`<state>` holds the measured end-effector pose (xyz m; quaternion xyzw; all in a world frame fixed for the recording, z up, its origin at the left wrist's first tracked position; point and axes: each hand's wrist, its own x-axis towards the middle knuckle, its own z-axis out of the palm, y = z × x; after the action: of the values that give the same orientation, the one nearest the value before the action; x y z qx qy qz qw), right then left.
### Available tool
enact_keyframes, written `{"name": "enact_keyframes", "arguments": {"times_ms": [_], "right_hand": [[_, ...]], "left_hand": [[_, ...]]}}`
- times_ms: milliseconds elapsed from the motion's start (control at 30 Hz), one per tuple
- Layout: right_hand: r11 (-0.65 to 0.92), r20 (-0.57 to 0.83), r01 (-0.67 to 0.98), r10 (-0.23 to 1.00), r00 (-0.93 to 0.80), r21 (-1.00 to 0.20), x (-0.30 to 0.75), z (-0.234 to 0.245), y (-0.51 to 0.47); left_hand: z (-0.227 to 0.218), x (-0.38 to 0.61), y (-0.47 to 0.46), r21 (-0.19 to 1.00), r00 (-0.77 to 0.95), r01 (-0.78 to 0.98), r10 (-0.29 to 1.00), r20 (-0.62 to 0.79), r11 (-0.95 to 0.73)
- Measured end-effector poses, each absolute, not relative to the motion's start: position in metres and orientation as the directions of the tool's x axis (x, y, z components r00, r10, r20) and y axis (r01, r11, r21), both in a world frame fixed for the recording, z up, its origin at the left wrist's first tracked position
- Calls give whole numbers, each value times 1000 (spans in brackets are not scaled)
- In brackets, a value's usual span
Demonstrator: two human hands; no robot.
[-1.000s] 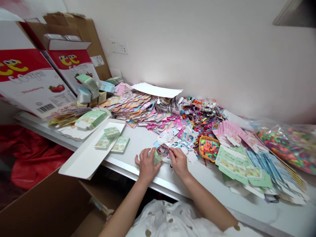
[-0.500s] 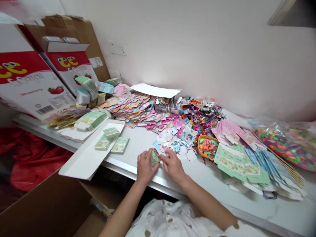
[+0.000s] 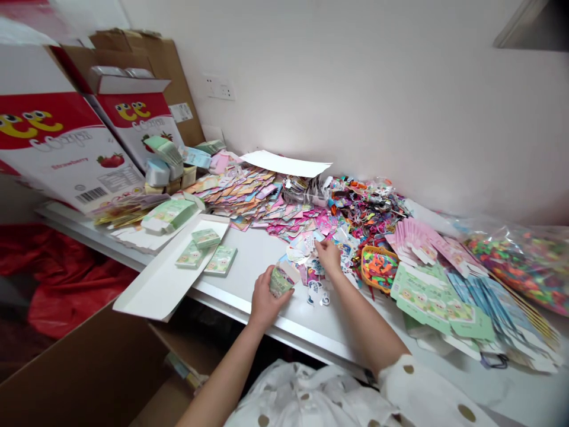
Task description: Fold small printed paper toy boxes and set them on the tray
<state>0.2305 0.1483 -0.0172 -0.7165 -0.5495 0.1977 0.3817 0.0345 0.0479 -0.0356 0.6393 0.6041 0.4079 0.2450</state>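
Observation:
My left hand [image 3: 263, 301] is wrapped round a small green carton [image 3: 280, 281], whose end flap stands up and whose inside holds something colourful. Over the loose pile of die-cut stickers, my right hand [image 3: 329, 257] pinches a sticker [image 3: 306, 244] at its edge, fingertips pressed together. A few blue-and-white stickers [image 3: 317, 294] lie on the table between the two hands. Just right of my right hand sits a yellow basket [image 3: 364, 279] of small bright plastic pieces. Two closed green cartons [image 3: 205, 238] rest in a long white tray [image 3: 155, 284], and another green carton [image 3: 221, 261] lies beside it.
Heaps of colourful packets [image 3: 244, 193] and tangled trinkets [image 3: 368, 204] line the wall. Flat green cartons [image 3: 427, 296], blue ones [image 3: 482, 296] and a clear bag of bright pieces [image 3: 520, 261] fill the right. Strawberry boxes [image 3: 57, 154] stand at left; an open cardboard box [image 3: 66, 367] is below.
My right hand has left the carton and moved up and right to the stickers. The carton in my left hand now shows its raised flap. The view has shifted slightly.

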Motion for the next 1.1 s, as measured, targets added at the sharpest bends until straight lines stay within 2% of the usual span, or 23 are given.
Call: {"name": "enact_keyframes", "arguments": {"times_ms": [167,300,433,600,767,833,867,933,1000,1067,1100], "right_hand": [[-87,229,708,913,339,-701,235,-11,174],[56,394,685,851,348,-726,243,7,148],[149,308,515,921,238,-844,240,21,99],[260,393,556,910,133,-790,225,11,57],[265,179,693,964,-195,-671,234,12,49],[319,122,714,941,-314,-623,249,24,48],[323,116,728,940,-321,-605,259,31,48],[229,119,817,973,-196,-528,285,43,52],[-10,101,938,994,48,-348,316,51,63],[-244,34,957,967,253,-157,346,51,77],[-310,-11,945,950,311,-103,359,50,83]], "left_hand": [[-33,37,52,781,-51,599,965,256,-176],[-30,41,58,727,-51,662,955,291,-186],[-24,60,65,662,-27,721,947,321,-203],[-23,85,65,593,38,750,914,404,-293],[-28,91,59,467,232,740,836,497,-483],[-28,92,59,465,272,718,824,497,-518],[-28,92,60,485,275,702,827,491,-521],[-26,94,62,549,246,670,848,469,-499],[-24,97,65,603,213,647,871,444,-466],[-23,101,67,627,214,629,877,429,-460],[-23,104,67,632,223,619,876,429,-467]]}}
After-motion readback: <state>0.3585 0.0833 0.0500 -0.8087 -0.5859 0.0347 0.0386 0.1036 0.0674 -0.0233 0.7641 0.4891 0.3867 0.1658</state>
